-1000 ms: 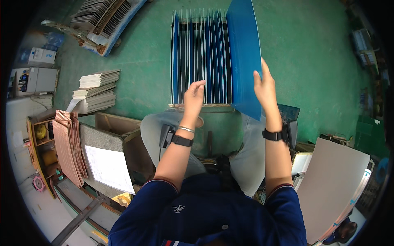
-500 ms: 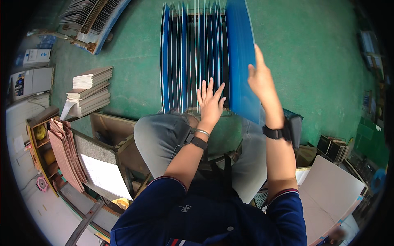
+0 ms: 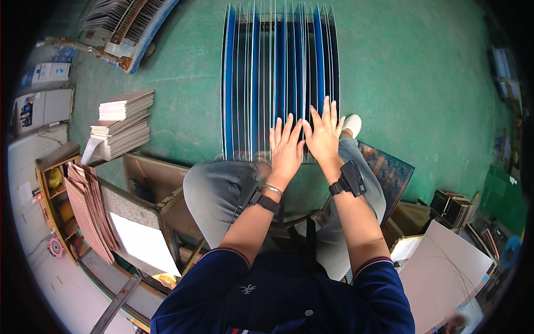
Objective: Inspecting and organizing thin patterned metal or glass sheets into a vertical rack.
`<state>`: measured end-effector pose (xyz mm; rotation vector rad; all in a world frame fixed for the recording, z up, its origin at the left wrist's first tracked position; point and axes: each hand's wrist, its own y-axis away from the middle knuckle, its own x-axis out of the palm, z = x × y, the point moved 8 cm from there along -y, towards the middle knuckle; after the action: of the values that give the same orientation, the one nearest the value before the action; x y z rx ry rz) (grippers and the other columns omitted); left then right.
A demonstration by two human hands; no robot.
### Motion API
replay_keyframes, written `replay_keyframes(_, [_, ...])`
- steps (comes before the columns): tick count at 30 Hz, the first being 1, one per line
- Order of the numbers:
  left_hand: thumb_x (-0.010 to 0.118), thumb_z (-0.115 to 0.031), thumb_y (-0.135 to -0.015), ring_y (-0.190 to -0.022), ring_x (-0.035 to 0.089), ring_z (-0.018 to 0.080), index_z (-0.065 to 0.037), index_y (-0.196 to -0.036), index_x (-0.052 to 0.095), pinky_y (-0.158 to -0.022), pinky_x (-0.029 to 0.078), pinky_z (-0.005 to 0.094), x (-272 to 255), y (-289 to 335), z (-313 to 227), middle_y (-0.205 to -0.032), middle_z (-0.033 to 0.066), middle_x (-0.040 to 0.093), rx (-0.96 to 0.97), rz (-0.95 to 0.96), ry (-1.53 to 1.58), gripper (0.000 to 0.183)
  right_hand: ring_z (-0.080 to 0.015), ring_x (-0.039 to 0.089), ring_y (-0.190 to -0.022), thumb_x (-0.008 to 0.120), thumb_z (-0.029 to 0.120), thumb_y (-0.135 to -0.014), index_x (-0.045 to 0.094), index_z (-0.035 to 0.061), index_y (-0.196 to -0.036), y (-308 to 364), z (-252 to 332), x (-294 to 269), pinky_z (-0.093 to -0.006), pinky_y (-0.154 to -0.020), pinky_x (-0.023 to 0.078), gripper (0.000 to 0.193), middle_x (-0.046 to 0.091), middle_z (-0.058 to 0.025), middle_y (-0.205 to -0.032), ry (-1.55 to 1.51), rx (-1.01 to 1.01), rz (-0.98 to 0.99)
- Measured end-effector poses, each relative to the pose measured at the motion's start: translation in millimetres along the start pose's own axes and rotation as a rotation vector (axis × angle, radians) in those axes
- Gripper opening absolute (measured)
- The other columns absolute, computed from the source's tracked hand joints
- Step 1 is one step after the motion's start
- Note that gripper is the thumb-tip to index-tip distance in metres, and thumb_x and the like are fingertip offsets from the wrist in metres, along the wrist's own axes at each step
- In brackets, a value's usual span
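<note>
1. Swung inward since the earlier frame, the right hand (image 3: 324,136) lies just beside the left hand (image 3: 286,153).
2. Both sets of fingers are straight and slightly spread, holding nothing, over the panels' near ends; I cannot tell whether they touch.
3. Panels (image 3: 280,78) stand in a row on the green floor (image 3: 400,83), long axes running away from both hands, about equally near.
4. Beyond, toward the floor's far left corner, sits a blue-edged cart (image 3: 143,51).

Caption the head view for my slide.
Left hand and right hand spread over a row of upright panels, green floor beneath.
</note>
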<state>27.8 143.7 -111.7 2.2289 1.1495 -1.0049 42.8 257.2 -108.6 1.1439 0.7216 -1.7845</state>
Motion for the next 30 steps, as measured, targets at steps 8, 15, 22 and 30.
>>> replay_keyframes(8, [0.048,-0.004,-0.084,-0.135,0.022,0.0324,-0.007,-0.136,0.036,-0.110,0.011,0.0472,-2,-2,1,-0.144,0.0118,0.030,-0.015,-0.016,0.047,0.053,-0.0343,0.015,-0.137,0.052,0.030,-0.086,0.053,0.0057,-0.122,0,2,1,-0.0624,-0.104,0.011,0.044,0.021,-0.0177,-0.147,0.081,0.036,-0.031])
replay_keyframes(15, [0.045,0.002,-0.081,-0.134,0.025,0.0330,-0.007,-0.137,0.035,-0.110,0.013,0.0477,-2,0,6,-0.141,0.0128,0.035,0.006,-0.053,0.097,0.057,-0.0358,0.009,-0.138,0.058,0.024,-0.081,0.067,0.0022,-0.093,-16,12,5,-0.0597,-0.106,0.010,0.027,0.013,-0.0156,-0.150,0.123,0.157,0.020])
replay_keyframes(22, [0.050,-0.001,-0.081,-0.133,0.025,0.0334,-0.008,-0.134,0.038,-0.110,0.014,0.0474,-10,12,1,-0.140,0.0140,0.036,0.047,-0.047,0.240,0.055,-0.0346,0.013,-0.137,0.055,0.019,-0.082,0.068,-0.0009,-0.083,-20,12,7,-0.0616,-0.105,0.007,0.024,0.021,-0.0159,-0.148,0.108,0.124,0.016])
replay_keyframes(30, [0.047,0.002,-0.084,-0.121,0.043,0.0325,-0.005,-0.125,0.048,-0.101,0.035,0.0376,-62,43,10,-0.127,0.0155,0.047,0.064,-0.098,0.525,0.041,-0.0092,0.041,-0.052,0.055,0.021,-0.089,0.059,-0.0028,-0.080,-3,56,-236,-0.0279,-0.046,0.032,0.026,0.049,-0.0081,-0.060,-0.244,0.152,-0.128])
